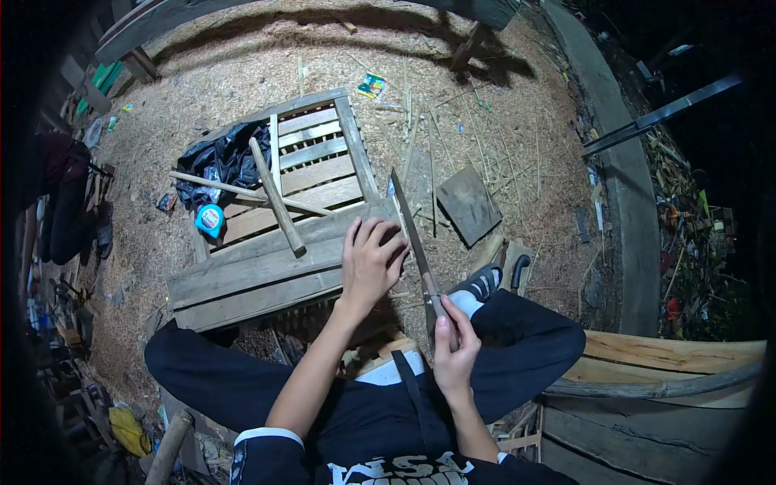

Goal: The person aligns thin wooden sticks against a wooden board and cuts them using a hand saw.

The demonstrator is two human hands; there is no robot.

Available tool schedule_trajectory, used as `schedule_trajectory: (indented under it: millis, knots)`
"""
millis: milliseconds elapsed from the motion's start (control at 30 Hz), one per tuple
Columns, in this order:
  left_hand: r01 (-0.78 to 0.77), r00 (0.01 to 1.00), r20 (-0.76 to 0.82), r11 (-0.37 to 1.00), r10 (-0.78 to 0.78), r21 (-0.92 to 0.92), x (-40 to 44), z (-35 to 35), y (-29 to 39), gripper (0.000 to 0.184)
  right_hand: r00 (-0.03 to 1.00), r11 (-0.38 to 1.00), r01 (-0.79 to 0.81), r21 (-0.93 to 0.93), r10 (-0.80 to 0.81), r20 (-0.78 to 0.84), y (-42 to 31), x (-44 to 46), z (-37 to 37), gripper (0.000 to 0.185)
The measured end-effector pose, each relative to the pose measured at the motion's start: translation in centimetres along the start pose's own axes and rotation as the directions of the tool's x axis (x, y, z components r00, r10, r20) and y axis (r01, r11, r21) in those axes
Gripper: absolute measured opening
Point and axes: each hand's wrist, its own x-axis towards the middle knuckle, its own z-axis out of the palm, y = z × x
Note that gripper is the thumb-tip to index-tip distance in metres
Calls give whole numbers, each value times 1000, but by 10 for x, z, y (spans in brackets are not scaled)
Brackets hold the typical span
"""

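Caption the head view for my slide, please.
Right hand holds a blade, left hand at the edge of a slatted frame.

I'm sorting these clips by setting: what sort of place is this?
Probably an outdoor woodworking yard, seemingly after dark: wood shavings are scattered widely, a slatted wooden frame lies in front, and the right hand grips a long blade.

It looked like a woodworking yard: shavings [242,89] strewn over bare ground [558,267], wooden boards [647,353], a tape measure [208,219], a slatted wooden panel [327,171].
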Motion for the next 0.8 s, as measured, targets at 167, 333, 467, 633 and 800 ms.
schedule_trajectory:
  millis: [167, 333, 467, 633, 800]
  knots:
    - [-14, 1000, 16, 1000, 14, 24, -2, 0, -2, 13, 999, 998, -52, 22, 52, 10, -2, -5, -4, 37]
    - [-3, 1000, 31, 999, 2, 40, -4, 2, 0, 15, 1000, 1000, -13, -10, 13, 6, 0, 3, 0, 36]
    - [-17, 999, 45, 998, 14, 61, -4, 1, -1, 19, 1000, 999, -29, 21, 29, 0, 3, -3, -2, 36]
    - [-24, 999, 48, 997, 20, 71, -3, 2, -1, 21, 1000, 1000, -25, 8, 25, -4, 3, 0, 2, 36]
    - [-22, 998, 68, 997, 17, 72, -5, -2, 1, 21, 998, 997, -67, 39, 67, 10, 1, -3, 1, 36]
